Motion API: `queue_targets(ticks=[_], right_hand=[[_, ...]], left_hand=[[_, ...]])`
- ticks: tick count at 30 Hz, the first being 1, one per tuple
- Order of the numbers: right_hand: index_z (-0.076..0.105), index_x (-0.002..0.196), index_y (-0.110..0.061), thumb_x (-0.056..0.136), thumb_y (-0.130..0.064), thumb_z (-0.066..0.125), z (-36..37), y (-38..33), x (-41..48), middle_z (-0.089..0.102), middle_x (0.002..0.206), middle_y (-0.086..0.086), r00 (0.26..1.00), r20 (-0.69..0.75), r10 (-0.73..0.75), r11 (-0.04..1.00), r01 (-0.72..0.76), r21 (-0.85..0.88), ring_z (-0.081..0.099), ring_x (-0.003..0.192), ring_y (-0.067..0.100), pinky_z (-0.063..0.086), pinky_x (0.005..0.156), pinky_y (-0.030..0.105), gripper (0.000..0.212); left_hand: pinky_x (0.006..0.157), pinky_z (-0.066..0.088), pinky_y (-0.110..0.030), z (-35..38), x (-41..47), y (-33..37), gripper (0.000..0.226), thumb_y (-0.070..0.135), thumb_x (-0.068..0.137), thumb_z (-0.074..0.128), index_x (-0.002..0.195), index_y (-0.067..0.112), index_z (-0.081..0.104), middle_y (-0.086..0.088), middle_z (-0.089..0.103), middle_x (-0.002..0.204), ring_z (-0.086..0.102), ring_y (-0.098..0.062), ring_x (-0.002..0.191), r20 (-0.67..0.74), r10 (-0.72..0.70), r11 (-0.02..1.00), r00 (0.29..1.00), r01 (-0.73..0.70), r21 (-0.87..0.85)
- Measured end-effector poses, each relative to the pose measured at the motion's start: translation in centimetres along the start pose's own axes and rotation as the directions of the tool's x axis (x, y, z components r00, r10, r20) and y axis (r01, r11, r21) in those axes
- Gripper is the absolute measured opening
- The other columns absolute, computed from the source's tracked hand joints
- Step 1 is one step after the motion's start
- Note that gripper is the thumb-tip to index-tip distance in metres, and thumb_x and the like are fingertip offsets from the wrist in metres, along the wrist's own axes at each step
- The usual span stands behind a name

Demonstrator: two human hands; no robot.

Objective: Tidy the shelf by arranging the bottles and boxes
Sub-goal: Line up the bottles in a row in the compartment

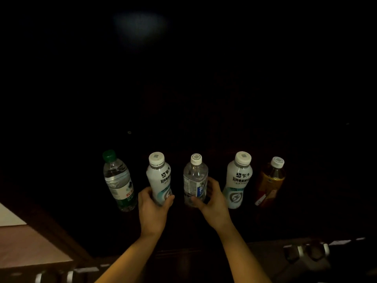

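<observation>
1. The left hand (152, 207) is gripping the lower body of a white milk-drink bottle (159, 176), fingers curled round it. The right hand (214, 203) is wrapping the lower half of a clear water bottle (194, 176) with a blue label.
2. Both held bottles are standing upright on the dark shelf (295, 201), just beside each other between the two grips.
3. The person is probably evening out a row of five bottles. No boxes are showing.
4. The next move likely calls for small upright slides, keeping both bases flat.
5. Outside the left grip a green-capped water bottle (118, 180) is standing near. Outside the right grip a second white bottle (237, 180) is near, with an amber tea bottle (270, 180) past it.
6. Beyond the grips everything is too dark to judge depth. The shelf's front edge is lying behind the wrists, so there is room to pull back.
</observation>
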State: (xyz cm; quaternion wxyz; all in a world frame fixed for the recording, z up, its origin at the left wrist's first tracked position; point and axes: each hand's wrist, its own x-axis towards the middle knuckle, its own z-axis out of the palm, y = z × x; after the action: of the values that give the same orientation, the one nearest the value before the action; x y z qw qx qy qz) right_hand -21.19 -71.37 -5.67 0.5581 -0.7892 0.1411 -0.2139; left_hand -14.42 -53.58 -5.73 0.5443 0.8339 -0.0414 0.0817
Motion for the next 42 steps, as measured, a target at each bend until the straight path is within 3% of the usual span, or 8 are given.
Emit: queue_targets(ticks=[9,13,17,23,27,35,39,42], right_hand=[[0.052,0.139,-0.018,0.074,-0.026,0.090,1.9,-0.6,-1.4,0.056,0.131,-0.003,0.979,-0.202,0.009,0.998,-0.022,-0.060,0.057,0.122,0.011,0.053,0.101,0.036,0.076],[0.051,0.138,-0.017,0.073,-0.028,0.091,3.0,-1.2,-1.9,0.052,0.129,-0.001,0.954,-0.299,0.015,0.994,-0.048,-0.103,0.056,0.121,0.015,0.052,0.100,0.036,0.077],[0.050,0.135,-0.014,0.070,-0.032,0.092,3.9,-1.6,-2.1,0.052,0.128,0.000,0.925,-0.376,0.042,0.988,-0.096,-0.124,0.055,0.119,0.016,0.050,0.096,0.029,0.080],[0.051,0.133,-0.012,0.067,-0.036,0.093,4.9,-1.8,-2.3,0.055,0.125,0.004,0.886,-0.463,0.034,0.978,-0.125,-0.168,0.056,0.117,0.020,0.049,0.090,0.028,0.082],[0.050,0.133,-0.011,0.067,-0.037,0.093,5.2,-2.0,-2.2,0.054,0.125,0.005,0.875,-0.482,0.036,0.977,-0.134,-0.169,0.056,0.118,0.023,0.054,0.091,0.036,0.082],[0.048,0.136,-0.010,0.066,-0.039,0.093,5.2,-1.9,-2.4,0.053,0.126,0.005,0.886,-0.463,0.019,0.980,-0.108,-0.165,0.055,0.120,0.024,0.054,0.092,0.039,0.088],[0.040,0.145,-0.013,0.068,-0.039,0.091,4.8,-2.4,-3.9,0.050,0.139,0.006,0.898,-0.437,0.051,0.989,-0.107,-0.105,0.047,0.132,0.022,0.048,0.101,0.037,0.097],[0.043,0.143,-0.016,0.075,-0.040,0.084,4.8,-3.4,-5.8,0.050,0.139,0.000,0.872,-0.485,-0.073,0.993,0.020,-0.113,0.048,0.132,0.014,0.045,0.102,0.030,0.083]], left_hand=[[0.093,0.051,-0.029,-0.8,0.9,-1.2,0.065,0.024,0.081,0.082,0.138,0.011,0.053,-0.001,0.064,0.128,0.062,-0.013,0.113,0.162,0.071,0.996,0.984,-0.060,-0.069],[0.090,0.046,-0.012,-1.5,1.5,-1.4,0.063,0.023,0.084,0.079,0.140,0.019,0.049,0.010,0.061,0.127,0.056,0.010,0.109,0.260,0.080,0.994,0.962,-0.057,-0.096],[0.099,0.047,-0.023,-2.0,2.6,-1.5,0.063,0.017,0.086,0.077,0.142,0.014,0.048,0.003,0.062,0.132,0.059,-0.008,0.120,0.348,0.075,0.994,0.934,-0.042,-0.100],[0.091,0.044,-0.006,-2.7,3.4,-1.5,0.062,0.011,0.087,0.075,0.142,0.017,0.046,0.008,0.060,0.128,0.055,0.006,0.115,0.439,0.080,0.995,0.895,-0.046,-0.087],[0.102,0.047,-0.023,-2.9,3.5,-1.6,0.065,0.010,0.087,0.075,0.144,0.014,0.044,0.004,0.060,0.131,0.057,-0.005,0.120,0.468,0.072,0.994,0.881,-0.026,-0.103],[0.111,0.043,-0.036,-3.2,2.7,-1.3,0.072,0.018,0.088,0.075,0.150,0.015,0.039,0.003,0.056,0.142,0.052,-0.008,0.131,0.448,0.112,0.991,0.887,-0.069,-0.112],[0.111,0.035,-0.023,-4.4,1.2,-1.9,0.084,0.029,0.084,0.079,0.154,0.019,0.034,0.014,0.042,0.148,0.040,-0.002,0.137,0.358,0.129,0.990,0.925,-0.104,-0.091],[0.097,0.043,-0.009,-6.4,-0.4,-2.8,0.064,0.032,0.081,0.081,0.137,0.037,0.051,0.018,0.058,0.134,0.055,0.006,0.120,0.266,0.173,0.985,0.948,-0.165,-0.053]])
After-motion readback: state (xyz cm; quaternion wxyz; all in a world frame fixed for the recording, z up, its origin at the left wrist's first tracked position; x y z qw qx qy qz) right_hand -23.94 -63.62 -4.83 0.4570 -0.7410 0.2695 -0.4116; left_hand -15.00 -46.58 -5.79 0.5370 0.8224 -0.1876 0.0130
